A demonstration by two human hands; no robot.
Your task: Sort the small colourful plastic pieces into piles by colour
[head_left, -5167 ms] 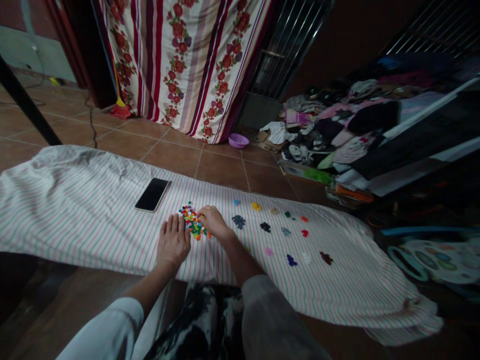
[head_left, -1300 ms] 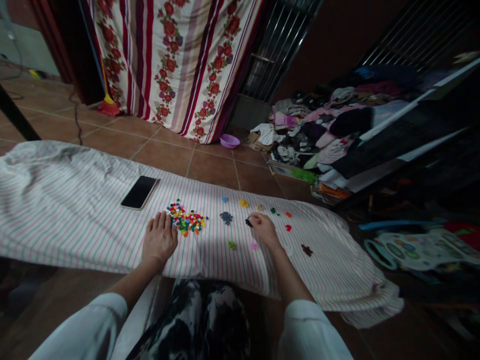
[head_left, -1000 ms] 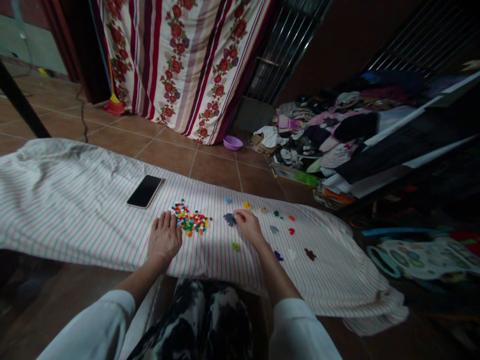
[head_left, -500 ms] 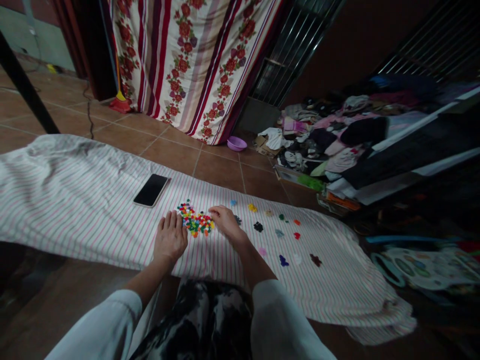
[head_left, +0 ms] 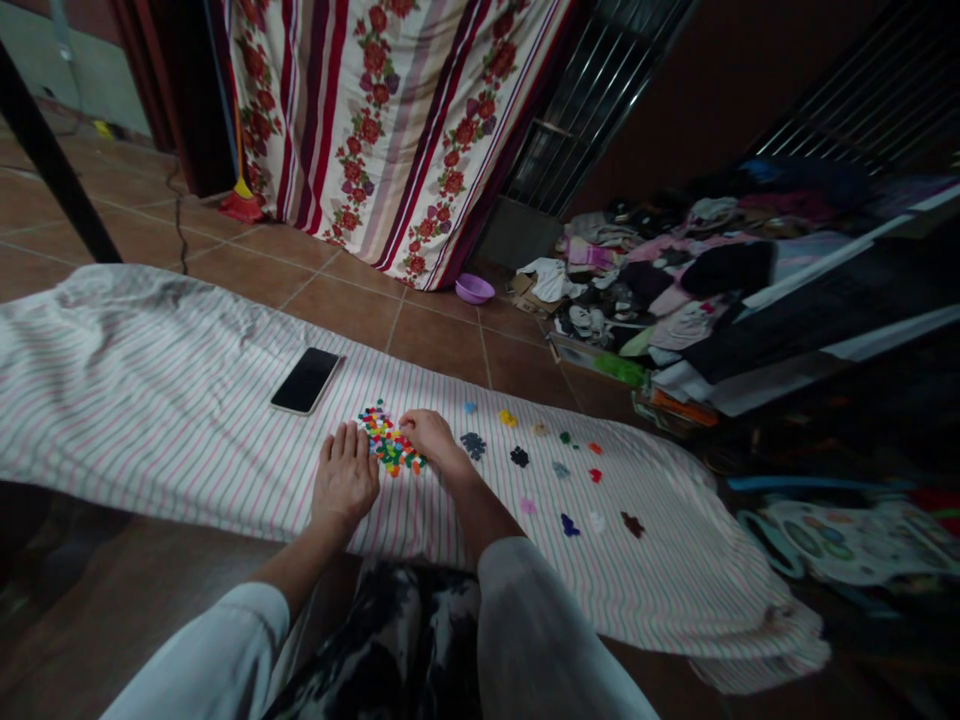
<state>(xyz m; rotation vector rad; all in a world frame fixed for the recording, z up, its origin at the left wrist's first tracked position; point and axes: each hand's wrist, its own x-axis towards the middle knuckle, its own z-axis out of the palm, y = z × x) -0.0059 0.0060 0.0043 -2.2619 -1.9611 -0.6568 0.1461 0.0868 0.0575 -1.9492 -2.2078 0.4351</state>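
A mixed pile of small colourful pieces lies on the striped cloth. My left hand rests flat at the pile's left edge, fingers stretched out and nothing in them. Over the pile's right side, my right hand has its fingertips pinched down among the pieces; what is between them is too small to make out. To the right, single-colour clusters are spread out: dark grey pieces, black pieces, yellow pieces, dark blue pieces, brown pieces and several others.
A phone lies on the cloth left of the pile. Beyond it, a purple basin and a red broom stand on the tiled floor by a floral curtain. Heaped clothes are at the back right.
My right hand has moved left, further over the pile, uncovering the dark grey cluster. My left hand stays flat in nearly the same place.
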